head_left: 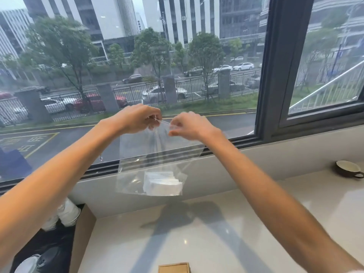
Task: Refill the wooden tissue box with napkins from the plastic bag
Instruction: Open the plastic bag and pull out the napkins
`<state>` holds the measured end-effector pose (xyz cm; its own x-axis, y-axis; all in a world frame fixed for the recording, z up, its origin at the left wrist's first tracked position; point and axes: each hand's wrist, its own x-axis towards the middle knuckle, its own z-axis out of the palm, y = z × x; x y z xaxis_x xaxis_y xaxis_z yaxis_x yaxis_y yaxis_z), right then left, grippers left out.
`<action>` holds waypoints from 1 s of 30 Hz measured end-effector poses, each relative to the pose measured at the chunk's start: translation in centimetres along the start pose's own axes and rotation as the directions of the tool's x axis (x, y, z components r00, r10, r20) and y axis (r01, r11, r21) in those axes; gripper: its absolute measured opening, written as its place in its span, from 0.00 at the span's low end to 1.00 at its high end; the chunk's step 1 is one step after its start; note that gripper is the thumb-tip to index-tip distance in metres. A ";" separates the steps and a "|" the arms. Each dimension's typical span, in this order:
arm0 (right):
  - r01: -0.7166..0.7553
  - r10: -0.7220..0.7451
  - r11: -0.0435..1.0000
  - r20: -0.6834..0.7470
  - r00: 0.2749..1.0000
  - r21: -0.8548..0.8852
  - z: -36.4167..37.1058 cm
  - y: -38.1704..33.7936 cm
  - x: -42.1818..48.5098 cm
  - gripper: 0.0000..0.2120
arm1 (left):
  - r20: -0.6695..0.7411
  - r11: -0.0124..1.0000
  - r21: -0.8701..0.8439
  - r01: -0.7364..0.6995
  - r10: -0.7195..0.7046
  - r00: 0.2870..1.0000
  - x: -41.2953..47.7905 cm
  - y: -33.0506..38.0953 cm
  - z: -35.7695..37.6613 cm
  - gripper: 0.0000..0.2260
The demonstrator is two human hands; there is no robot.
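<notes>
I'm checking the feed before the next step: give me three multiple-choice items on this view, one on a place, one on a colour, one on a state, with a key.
1. Where is the stack of napkins?
A. At the bottom of the plastic bag
B. Loose on the counter
C. In the cup

2. What colour are the napkins?
A. Blue
B. White
C. Brown

3. How is the plastic bag held?
A. Lying flat on the counter
B. Hanging from one hand only
C. Held up in the air by its top edge, the left hand and the right hand both pinching it

Key: 1 A, the stack shows through the clear plastic at the bag's bottom. 2 B, the stack is white. 3 C, both hands pinch the top and the bag hangs clear of the counter.
</notes>
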<state>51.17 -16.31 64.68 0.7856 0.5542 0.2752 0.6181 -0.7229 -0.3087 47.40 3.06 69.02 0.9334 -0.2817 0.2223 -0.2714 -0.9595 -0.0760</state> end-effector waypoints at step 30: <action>-0.156 0.135 0.957 0.098 0.986 0.243 -10.2 9.6 -0.9 0.03 | -0.172 0.561 -0.827 -0.024 -0.214 0.962 -0.8 -5.8 2.0 0.05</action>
<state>56.13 -27.96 70.73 0.8609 0.4892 0.1401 0.4764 -0.6781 -0.5596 48.73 8.89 67.38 0.9150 -0.0677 0.3977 -0.3686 -0.5408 0.7561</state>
